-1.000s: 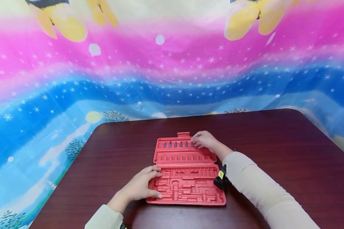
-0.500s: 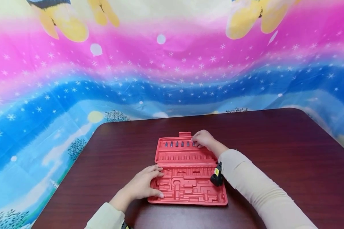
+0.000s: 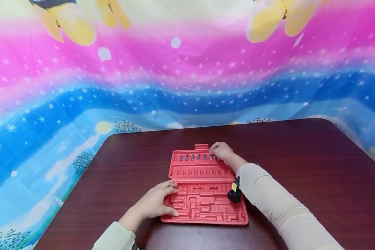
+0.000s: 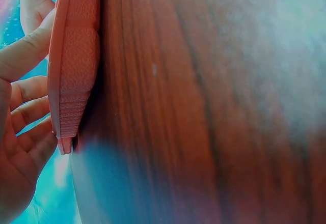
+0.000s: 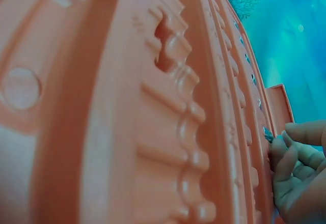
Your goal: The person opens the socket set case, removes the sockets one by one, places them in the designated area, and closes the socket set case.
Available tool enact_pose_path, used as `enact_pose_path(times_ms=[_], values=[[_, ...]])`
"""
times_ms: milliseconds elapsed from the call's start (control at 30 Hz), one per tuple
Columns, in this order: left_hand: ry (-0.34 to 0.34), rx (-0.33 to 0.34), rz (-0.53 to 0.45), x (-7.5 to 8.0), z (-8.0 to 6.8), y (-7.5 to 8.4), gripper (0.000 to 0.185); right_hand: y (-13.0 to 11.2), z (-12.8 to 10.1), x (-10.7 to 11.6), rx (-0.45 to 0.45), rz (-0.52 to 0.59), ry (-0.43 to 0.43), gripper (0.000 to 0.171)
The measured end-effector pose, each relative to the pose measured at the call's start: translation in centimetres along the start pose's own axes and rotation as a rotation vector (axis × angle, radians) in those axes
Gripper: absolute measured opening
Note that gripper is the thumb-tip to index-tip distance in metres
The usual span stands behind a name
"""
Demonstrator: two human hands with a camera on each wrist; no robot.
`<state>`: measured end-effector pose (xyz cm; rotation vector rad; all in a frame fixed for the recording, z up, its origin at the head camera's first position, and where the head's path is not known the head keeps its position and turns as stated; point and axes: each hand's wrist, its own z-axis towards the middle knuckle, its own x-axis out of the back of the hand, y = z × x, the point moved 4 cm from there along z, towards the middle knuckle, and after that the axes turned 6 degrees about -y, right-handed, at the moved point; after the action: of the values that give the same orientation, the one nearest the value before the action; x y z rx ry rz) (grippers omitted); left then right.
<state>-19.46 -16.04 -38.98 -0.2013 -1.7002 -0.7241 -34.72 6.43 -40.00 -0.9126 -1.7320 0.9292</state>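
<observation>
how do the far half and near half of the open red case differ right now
The far half holds a row of small dark bits in its top slots; the near half shows only bare moulded recesses. The right hand pinches at the bit row on the far half, while the left hand rests on the near half's left edge. Both are red plastic and lie flat on the table.

Not much moved here tbh. The right hand (image 3: pixel 221 151) has crept a touch further back along the top row of bits (image 3: pixel 195 157) in the red case (image 3: pixel 203 189), and the forearm swung inward, so the black wrist camera (image 3: pixel 234 194) now sits over the case's lower half.
</observation>
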Motion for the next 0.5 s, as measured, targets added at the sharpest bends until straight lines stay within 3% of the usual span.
enact_pose_path(times_ms=[233, 367, 500], values=[[-0.001, -0.020, -0.018, -0.27, -0.06, -0.12, 0.064, 0.44, 0.24, 0.09, -0.026, 0.095, 0.062, 0.012], [0.009, -0.026, -0.011, -0.25, -0.08, -0.11, 0.063, -0.13, 0.00, -0.20, 0.025, 0.083, 0.006, 0.014], [0.009, -0.029, -0.007, -0.26, -0.04, -0.09, 0.063, -0.39, -0.29, -0.39, 0.054, -0.006, -0.072, 0.010]])
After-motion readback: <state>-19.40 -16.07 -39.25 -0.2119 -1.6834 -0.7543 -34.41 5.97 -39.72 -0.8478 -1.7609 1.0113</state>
